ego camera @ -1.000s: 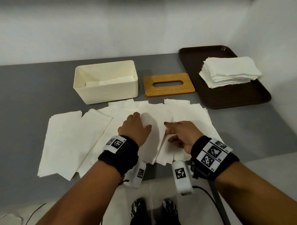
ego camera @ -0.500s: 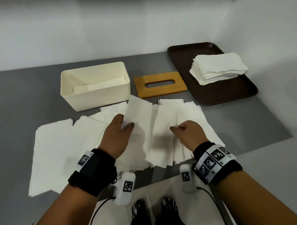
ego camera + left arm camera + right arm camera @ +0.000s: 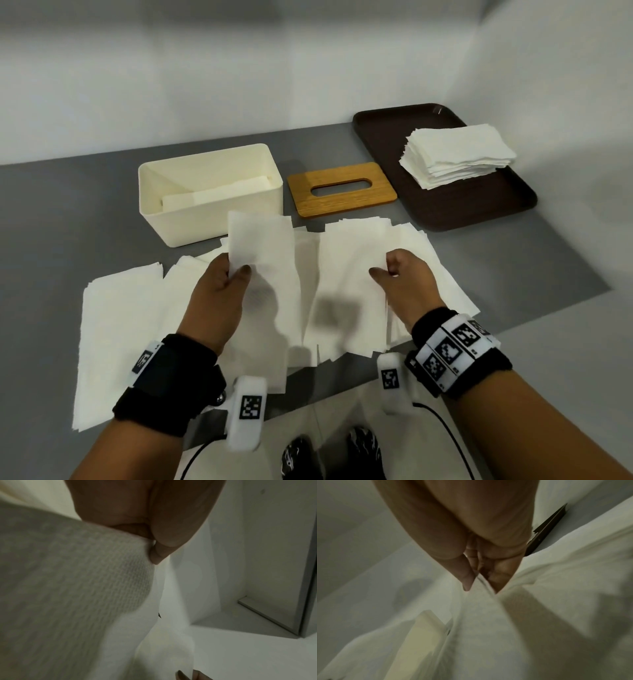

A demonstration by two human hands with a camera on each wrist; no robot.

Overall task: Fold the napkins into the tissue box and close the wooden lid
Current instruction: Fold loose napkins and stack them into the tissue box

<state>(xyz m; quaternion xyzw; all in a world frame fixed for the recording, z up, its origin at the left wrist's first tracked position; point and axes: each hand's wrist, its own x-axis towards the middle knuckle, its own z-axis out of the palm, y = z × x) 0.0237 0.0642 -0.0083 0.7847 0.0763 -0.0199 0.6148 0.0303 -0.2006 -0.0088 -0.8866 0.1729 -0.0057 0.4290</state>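
Pinching napkin lengthwise away, left hand lifts.

Bare forearms. Black wristband on left w/ white tag strip; black wristband on right w/ three b/w square code tags. White cam pods under wrists, black cables. Black-white patterned shoes.

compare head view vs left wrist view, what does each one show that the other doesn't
Only the head view shows the open tissue box, the wooden lid beside it, the brown tray with its napkin stack, and the right hand pinching a napkin sheet.

Only the left wrist view shows the lifted napkin's woven texture up close.

Both show the left hand pinching the lifted napkin between thumb and fingers.
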